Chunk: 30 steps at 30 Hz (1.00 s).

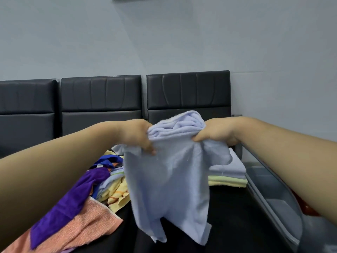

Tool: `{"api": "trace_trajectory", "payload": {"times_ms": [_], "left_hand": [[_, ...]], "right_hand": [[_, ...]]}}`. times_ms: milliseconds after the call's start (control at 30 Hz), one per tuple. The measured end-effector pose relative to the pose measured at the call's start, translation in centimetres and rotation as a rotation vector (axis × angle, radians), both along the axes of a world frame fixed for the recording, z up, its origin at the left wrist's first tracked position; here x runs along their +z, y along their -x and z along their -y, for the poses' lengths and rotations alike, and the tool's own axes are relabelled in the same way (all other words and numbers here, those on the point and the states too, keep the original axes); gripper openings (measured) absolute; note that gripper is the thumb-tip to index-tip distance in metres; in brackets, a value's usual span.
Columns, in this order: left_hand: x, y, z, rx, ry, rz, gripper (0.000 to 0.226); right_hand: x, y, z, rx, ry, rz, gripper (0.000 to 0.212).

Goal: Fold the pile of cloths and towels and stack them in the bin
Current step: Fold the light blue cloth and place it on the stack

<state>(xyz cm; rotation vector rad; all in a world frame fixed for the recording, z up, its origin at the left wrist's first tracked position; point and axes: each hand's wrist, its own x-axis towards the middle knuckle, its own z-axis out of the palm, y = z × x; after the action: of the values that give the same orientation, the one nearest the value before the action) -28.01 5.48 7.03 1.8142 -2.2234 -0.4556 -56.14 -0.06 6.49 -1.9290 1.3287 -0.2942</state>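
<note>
A light blue towel [169,179] hangs in the air over the dark table, bunched along its top edge. My left hand [136,136] grips the top left of it and my right hand [215,132] grips the top right, close together. To the left lies a loose pile of cloths: a purple cloth [73,203], a peach towel [87,227], yellow cloths [116,194] and a blue one [109,159]. A folded stack [228,174] of pale blue and light yellow towels sits behind the held towel at the right. The grey bin [273,194] stands at the right, partly hidden by my right arm.
The dark table [228,216] shows bare surface under and right of the hanging towel. Three dark padded chair backs [187,92] line the far side against a pale wall. Something red-orange [308,207] peeks out beside the bin.
</note>
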Motion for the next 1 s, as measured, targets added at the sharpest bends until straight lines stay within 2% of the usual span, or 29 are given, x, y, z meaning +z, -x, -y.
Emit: {"api": "trace_trajectory", "payload": {"times_ms": [67,133,233,300,367,400,467,567,667,800,867,1000], "left_hand": [[-0.3,-0.7,1.0,0.066,0.02,0.25,0.024],[-0.5,-1.3,2.2,0.114,0.046,0.343,0.02],[-1.1,-2.8,4.7,0.188,0.128,0.454,0.015],[-1.3,-3.5,6.3,0.234,0.24,0.5,0.012],[-1.0,-3.9,7.4,0.306,0.339,0.521,0.003],[-0.7,-3.9,7.9,0.352,0.372,0.54,0.01],[0.0,-3.9,8.6,0.406,0.451,0.574,0.023],[0.6,-3.7,8.9,0.396,0.573,0.561,0.019],[-0.1,-2.7,7.6,0.347,0.509,0.524,0.015],[-3.0,-1.5,4.7,0.225,0.318,0.493,0.004],[-4.9,-0.9,3.6,0.159,0.19,0.503,0.009],[-9.3,0.4,2.0,0.051,-0.124,0.459,0.017]], "right_hand": [[-1.3,-0.6,0.8,0.011,-0.076,0.055,0.038],[-2.2,-1.3,1.5,0.056,-0.03,-0.018,0.043],[-2.4,-2.9,3.5,0.069,0.165,-0.233,0.039],[-2.4,-4.5,5.6,0.026,0.349,-0.373,0.027],[-2.1,-6.3,7.8,-0.051,0.545,-0.431,0.009],[-1.8,-7.0,8.9,-0.092,0.621,-0.411,0.005],[-1.1,-7.6,10.1,-0.185,0.709,-0.303,0.013],[-0.1,-7.6,10.8,-0.283,0.828,-0.187,0.022],[-0.4,-6.3,10.1,-0.24,0.759,-0.091,0.023],[-4.3,-3.7,7.1,-0.099,0.668,-0.133,0.016],[-7.4,-2.3,5.5,-0.013,0.528,-0.16,0.012],[-13.3,-0.2,2.3,0.194,0.176,-0.356,0.02]]}}
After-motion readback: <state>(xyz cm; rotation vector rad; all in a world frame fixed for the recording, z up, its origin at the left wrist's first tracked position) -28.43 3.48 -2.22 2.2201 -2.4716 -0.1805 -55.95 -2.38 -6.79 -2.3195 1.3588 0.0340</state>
